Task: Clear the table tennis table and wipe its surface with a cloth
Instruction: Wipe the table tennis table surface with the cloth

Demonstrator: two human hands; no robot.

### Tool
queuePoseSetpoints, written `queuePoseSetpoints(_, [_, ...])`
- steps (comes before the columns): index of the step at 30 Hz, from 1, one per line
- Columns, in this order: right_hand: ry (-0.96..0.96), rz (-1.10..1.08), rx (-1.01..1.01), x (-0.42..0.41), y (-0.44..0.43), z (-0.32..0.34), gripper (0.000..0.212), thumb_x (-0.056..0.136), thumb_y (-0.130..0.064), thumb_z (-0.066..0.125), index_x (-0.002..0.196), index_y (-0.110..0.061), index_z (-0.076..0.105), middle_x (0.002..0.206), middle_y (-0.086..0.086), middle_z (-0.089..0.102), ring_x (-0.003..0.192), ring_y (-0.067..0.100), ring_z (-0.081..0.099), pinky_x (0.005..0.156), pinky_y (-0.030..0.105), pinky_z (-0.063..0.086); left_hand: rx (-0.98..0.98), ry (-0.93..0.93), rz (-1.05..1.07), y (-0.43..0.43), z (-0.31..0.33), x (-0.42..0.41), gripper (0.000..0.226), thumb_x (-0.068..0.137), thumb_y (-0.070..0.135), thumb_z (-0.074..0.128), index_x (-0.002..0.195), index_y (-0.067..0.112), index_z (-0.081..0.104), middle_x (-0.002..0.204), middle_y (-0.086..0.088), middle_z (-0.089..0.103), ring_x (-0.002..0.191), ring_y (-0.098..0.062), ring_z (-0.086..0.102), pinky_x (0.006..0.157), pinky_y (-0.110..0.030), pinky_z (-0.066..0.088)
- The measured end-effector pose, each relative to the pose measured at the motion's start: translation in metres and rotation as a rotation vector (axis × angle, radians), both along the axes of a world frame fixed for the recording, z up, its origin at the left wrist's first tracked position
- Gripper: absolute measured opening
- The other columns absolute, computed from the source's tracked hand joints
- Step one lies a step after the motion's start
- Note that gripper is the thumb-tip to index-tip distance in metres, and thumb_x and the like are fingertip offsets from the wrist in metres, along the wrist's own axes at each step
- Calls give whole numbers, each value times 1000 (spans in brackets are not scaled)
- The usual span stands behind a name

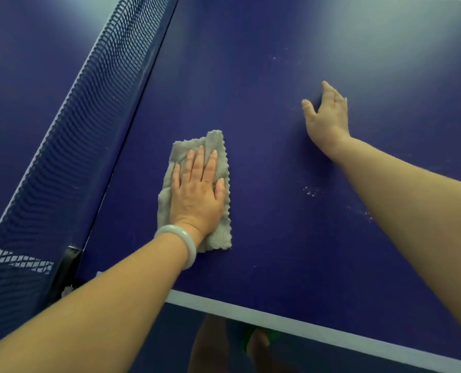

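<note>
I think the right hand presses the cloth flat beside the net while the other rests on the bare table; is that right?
Not quite: in the head view the left hand presses the cloth flat beside the net, while the right hand rests on the bare table.

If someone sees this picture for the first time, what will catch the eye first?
The left hand presses flat on a grey cloth on the blue table, close to the net at the left. The right hand lies open on the table farther right, and white specks show near that forearm.
</note>
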State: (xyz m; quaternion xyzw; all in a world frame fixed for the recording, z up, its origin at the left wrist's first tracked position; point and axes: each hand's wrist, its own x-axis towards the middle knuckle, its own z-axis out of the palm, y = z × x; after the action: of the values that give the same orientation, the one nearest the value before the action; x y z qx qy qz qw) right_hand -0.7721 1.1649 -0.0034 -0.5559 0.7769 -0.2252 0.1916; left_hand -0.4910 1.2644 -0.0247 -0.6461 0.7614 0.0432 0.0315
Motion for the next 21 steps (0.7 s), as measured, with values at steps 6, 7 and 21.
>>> queuePoseSetpoints(6, [24, 0, -2, -7, 118, 8, 54, 106, -30, 40, 153, -5, 30, 160, 12, 28, 151, 24, 15, 125, 37, 1, 5, 41, -88, 35, 2, -40, 65, 98, 45, 9, 159, 23, 1, 166, -2, -5, 153, -20, -8, 123, -47, -2])
queuePoseSetpoints(7, [36, -15, 3, -8, 139, 3, 54, 106, -30, 40, 153, -4, 31, 160, 12, 28, 151, 24, 15, 125, 38, 2, 9, 49, -202, 41, 4, -41, 64, 99, 45, 12, 159, 23, 3, 166, -1, -4, 153, -19, -7, 123, -48, 0])
queuePoseSetpoints(21, [239, 16, 2, -5, 176, -13, 60, 104, -41, 29, 154, -8, 30, 162, 8, 26, 151, 24, 15, 126, 39, 4, 31, 45, -58, 106, 10, -50, 66, 98, 44, 10, 159, 19, 0, 166, -7, -5, 153, -24, -7, 123, -50, 3])
